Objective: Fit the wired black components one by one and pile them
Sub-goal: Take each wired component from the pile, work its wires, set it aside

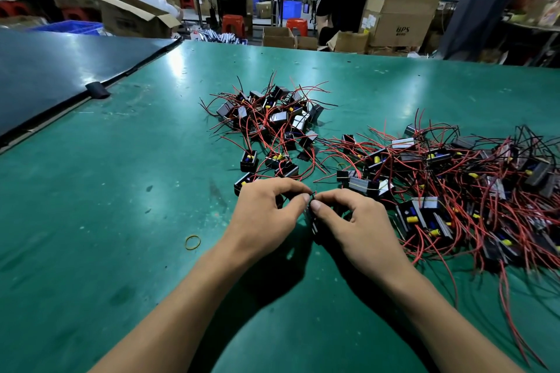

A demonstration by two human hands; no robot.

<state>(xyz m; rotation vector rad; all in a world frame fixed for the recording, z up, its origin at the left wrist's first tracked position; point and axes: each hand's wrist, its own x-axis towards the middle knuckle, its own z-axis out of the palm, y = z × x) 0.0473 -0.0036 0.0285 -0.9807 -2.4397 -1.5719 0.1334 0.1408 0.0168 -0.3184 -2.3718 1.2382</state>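
My left hand and my right hand meet at the middle of the green table, thumbs and forefingers pinching one small black wired component between them. Most of that part is hidden under my fingers. Beyond my hands lies a pile of black components with red wires. A larger tangled heap of the same parts spreads across the right side, some with yellow and blue pieces showing.
A yellow rubber band lies on the table left of my left wrist. A dark panel covers the table's far left corner. Cardboard boxes, red stools and several people fill the workshop behind the table.
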